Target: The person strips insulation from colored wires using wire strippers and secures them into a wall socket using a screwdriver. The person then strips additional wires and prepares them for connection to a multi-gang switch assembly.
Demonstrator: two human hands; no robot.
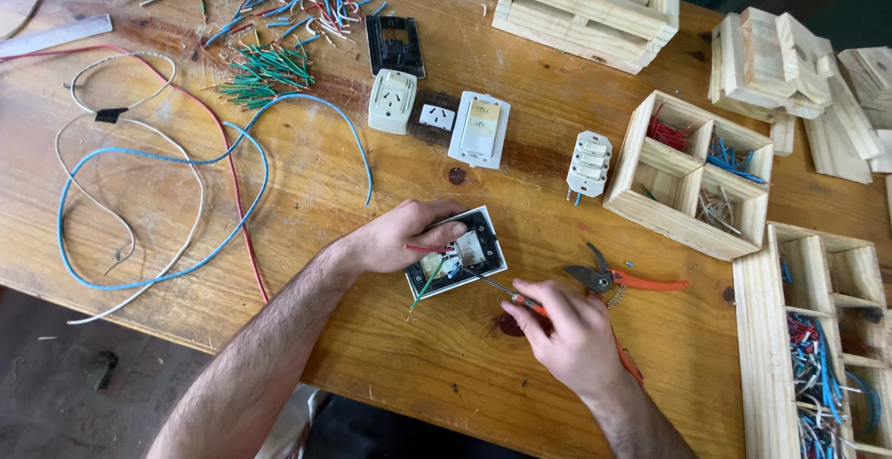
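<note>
Wiring a switch plate on the wooden table [390, 366].
My left hand [395, 236] pins the black-framed white switch module [457, 253]; my right hand [569, 329], just beside it, grips an orange-handled screwdriver [502, 291] touching the module.

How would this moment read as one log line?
left hand: steadies switch plate | right hand: screwdriver tip on plate | pliers: on table
</note>
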